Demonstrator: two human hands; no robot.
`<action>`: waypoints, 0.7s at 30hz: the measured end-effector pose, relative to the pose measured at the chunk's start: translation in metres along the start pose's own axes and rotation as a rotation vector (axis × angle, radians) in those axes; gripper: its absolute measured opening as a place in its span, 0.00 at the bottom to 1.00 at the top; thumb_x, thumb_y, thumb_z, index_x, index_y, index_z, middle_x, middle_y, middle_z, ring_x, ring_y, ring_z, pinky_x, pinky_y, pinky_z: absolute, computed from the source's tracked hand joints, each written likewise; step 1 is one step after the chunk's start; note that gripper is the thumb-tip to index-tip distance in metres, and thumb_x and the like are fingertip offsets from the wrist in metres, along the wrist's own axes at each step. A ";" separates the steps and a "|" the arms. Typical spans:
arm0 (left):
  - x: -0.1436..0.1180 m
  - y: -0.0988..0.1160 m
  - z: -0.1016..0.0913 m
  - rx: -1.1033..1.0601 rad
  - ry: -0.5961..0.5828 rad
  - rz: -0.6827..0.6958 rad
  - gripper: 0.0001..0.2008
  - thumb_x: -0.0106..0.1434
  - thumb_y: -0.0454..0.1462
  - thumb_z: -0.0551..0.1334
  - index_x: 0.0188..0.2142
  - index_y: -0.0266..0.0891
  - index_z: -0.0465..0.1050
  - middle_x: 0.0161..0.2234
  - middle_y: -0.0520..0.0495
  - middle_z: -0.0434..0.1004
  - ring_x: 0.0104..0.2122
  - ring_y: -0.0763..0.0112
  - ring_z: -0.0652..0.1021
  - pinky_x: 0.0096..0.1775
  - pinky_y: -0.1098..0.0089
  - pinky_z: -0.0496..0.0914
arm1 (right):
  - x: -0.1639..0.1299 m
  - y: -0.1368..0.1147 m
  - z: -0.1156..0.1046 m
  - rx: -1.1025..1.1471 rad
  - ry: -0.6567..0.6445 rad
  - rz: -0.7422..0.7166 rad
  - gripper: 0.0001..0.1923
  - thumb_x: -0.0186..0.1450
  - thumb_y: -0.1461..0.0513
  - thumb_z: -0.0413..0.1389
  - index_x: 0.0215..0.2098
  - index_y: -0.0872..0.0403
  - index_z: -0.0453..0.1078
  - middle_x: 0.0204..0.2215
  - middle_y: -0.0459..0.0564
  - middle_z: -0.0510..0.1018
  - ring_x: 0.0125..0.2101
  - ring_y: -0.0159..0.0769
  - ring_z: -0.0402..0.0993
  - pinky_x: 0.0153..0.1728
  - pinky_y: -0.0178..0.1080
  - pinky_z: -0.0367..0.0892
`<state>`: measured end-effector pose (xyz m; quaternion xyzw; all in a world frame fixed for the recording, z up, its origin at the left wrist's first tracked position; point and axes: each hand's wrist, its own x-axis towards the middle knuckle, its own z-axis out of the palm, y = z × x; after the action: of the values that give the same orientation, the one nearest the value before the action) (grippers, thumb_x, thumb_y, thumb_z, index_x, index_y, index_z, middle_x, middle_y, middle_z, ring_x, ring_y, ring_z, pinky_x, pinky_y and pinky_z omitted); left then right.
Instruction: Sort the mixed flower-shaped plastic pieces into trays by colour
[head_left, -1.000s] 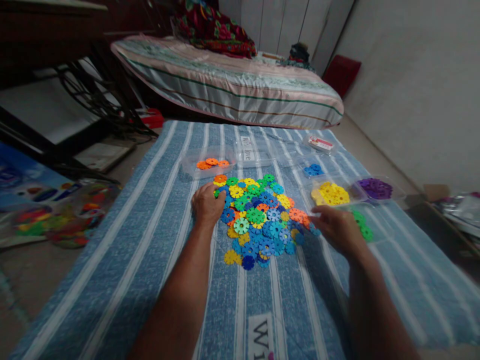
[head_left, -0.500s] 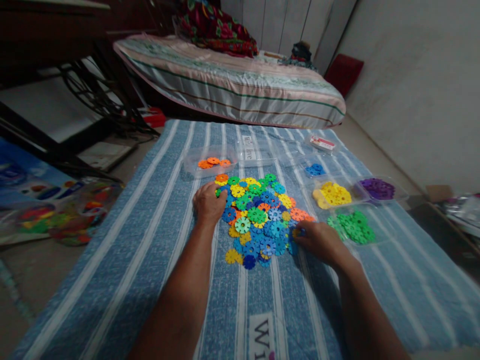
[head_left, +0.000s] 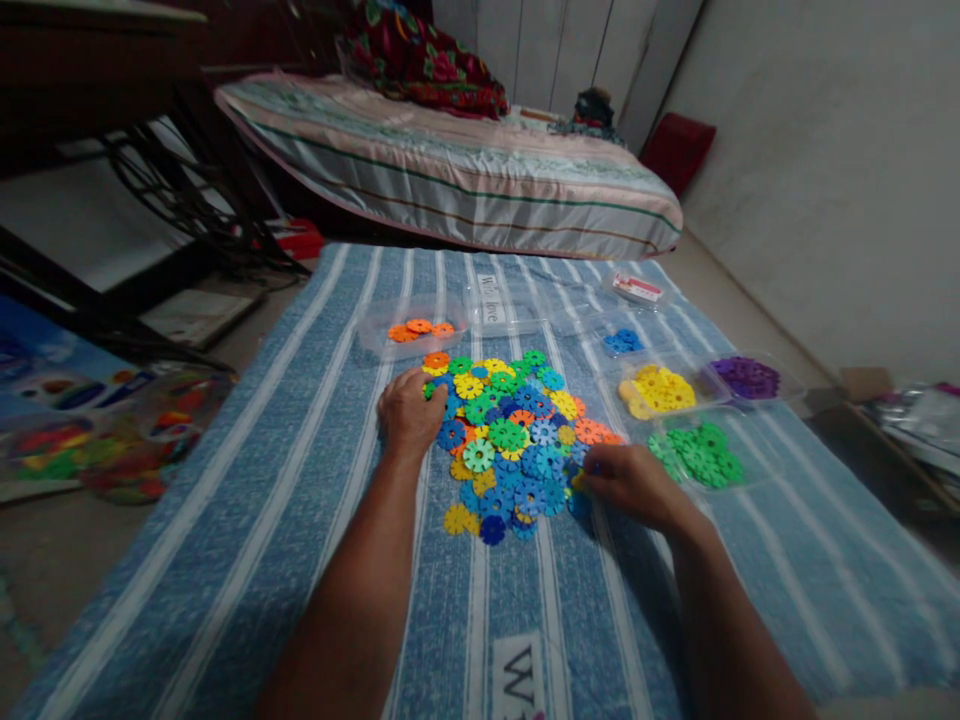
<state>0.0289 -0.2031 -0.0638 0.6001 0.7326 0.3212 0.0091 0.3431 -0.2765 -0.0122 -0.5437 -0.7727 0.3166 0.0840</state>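
- While the left hand (head_left: 409, 412) rests curled on the disc pile (head_left: 510, 435), I cannot tell its grip.
- Right hand (head_left: 634, 485) fingertips pinch together at the pile's right edge, on what I cannot tell.

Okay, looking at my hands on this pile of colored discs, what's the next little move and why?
Probably pinch one disc at the pile's near right edge with your right hand; its fingertips already touch there, and the trays hold single colors, like the green tray beside it.
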 end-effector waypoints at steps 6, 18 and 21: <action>0.000 -0.001 0.001 -0.006 0.010 0.003 0.09 0.59 0.39 0.59 0.37 0.40 0.75 0.49 0.40 0.78 0.50 0.56 0.75 0.54 0.57 0.67 | 0.003 0.001 0.007 0.240 0.080 -0.070 0.11 0.61 0.57 0.51 0.29 0.55 0.71 0.18 0.42 0.65 0.20 0.29 0.58 0.22 0.31 0.53; 0.000 -0.001 0.003 0.003 0.020 -0.018 0.09 0.59 0.39 0.60 0.37 0.41 0.76 0.49 0.42 0.78 0.50 0.57 0.75 0.54 0.59 0.67 | 0.013 0.015 -0.026 -0.079 1.069 0.217 0.18 0.64 0.53 0.50 0.40 0.57 0.74 0.25 0.51 0.76 0.26 0.38 0.72 0.31 0.36 0.63; -0.001 -0.001 0.003 0.007 0.018 -0.015 0.09 0.59 0.39 0.59 0.37 0.41 0.75 0.49 0.42 0.78 0.50 0.57 0.75 0.54 0.58 0.66 | 0.012 0.019 -0.022 -0.026 1.038 0.172 0.19 0.63 0.50 0.51 0.38 0.57 0.74 0.24 0.51 0.76 0.25 0.38 0.73 0.31 0.36 0.64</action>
<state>0.0293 -0.2025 -0.0664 0.5916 0.7384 0.3236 0.0028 0.3638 -0.2531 -0.0083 -0.6915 -0.5858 0.0017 0.4228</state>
